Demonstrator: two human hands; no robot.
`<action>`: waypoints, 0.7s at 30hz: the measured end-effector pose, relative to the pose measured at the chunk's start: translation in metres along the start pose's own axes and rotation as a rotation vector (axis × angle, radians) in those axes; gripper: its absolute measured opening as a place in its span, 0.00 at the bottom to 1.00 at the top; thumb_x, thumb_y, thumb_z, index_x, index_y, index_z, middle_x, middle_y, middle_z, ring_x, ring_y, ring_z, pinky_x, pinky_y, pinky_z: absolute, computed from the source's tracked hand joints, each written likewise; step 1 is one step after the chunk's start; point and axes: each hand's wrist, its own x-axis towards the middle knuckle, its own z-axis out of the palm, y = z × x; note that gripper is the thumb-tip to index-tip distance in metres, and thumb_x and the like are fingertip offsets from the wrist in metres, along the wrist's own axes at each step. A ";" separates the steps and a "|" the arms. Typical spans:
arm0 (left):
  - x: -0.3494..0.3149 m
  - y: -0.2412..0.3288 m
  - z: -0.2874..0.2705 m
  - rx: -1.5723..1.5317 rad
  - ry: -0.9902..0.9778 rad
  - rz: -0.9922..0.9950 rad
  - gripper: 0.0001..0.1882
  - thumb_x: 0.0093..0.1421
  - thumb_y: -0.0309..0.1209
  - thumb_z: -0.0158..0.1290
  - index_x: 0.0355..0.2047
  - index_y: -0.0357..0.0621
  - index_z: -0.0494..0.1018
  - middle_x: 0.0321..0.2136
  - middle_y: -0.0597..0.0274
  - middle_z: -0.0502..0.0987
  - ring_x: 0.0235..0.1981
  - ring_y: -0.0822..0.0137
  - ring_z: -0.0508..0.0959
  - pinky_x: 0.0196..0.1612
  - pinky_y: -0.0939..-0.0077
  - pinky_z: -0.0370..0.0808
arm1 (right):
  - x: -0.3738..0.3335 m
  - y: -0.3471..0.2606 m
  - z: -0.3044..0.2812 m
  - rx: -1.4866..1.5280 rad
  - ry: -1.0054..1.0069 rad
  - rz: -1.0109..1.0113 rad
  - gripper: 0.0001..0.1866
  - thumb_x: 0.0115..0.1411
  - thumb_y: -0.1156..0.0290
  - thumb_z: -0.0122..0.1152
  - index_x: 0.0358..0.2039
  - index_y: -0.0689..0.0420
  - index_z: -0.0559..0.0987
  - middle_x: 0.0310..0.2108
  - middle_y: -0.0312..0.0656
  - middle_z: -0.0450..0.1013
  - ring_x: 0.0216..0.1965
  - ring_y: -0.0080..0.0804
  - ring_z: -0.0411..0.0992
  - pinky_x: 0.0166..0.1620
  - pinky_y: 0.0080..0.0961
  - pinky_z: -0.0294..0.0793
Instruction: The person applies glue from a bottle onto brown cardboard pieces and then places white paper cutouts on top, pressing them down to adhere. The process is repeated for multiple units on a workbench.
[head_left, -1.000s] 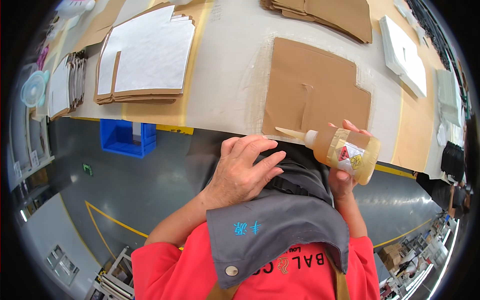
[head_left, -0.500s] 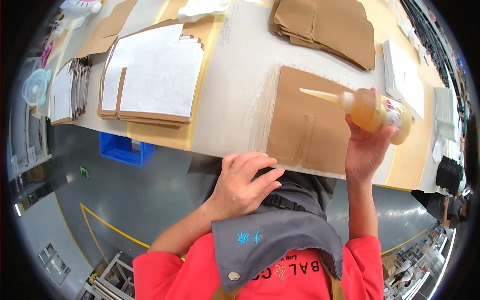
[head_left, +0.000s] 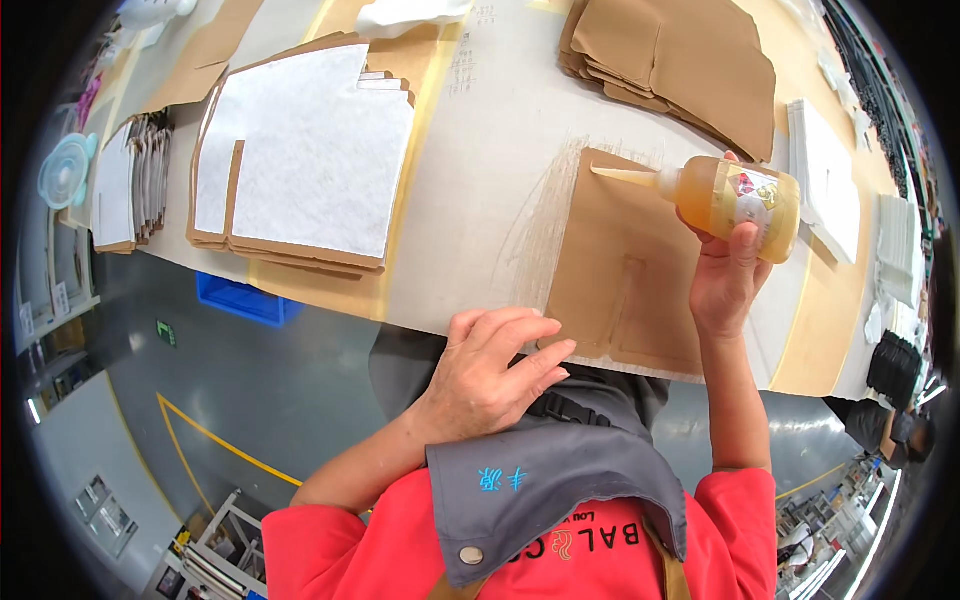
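My right hand [head_left: 728,285] is wrapped round a squeeze bottle [head_left: 725,205] of amber liquid, probably glue, with a long pale nozzle. The bottle lies on its side, its nozzle tip over the far left corner of a flat brown leather-like panel [head_left: 598,275]; whether the tip touches cannot be told. A narrow slot shape runs up the panel from its near edge, and a faint shiny line follows that edge. My left hand [head_left: 495,362] holds nothing, fingers apart and slightly bent, by the table's near edge next to the panel's near left corner.
A stack of brown panels [head_left: 680,60] lies beyond the work panel. To the left are white-faced panels [head_left: 300,160] and a smaller upright bundle [head_left: 135,185]. White pieces [head_left: 825,185] lie to the right. Dried glue strands streak the table [head_left: 450,220]. A blue bin [head_left: 238,300] stands below the table.
The bottle's nozzle tip has moved toward the panel's far left corner, and the bottle has rolled and levelled in my right hand. My left hand has hardly moved. The view has shifted slightly.
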 end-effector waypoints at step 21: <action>-0.015 0.014 0.000 0.022 -0.006 0.036 0.16 0.52 0.34 0.66 0.43 0.48 0.82 0.44 0.65 0.78 0.47 0.64 0.77 0.49 0.68 0.64 | -0.068 -0.018 -0.020 -0.006 -0.130 0.118 0.49 0.59 0.43 0.66 0.70 0.54 0.55 0.68 0.58 0.57 0.67 0.44 0.61 0.66 0.43 0.65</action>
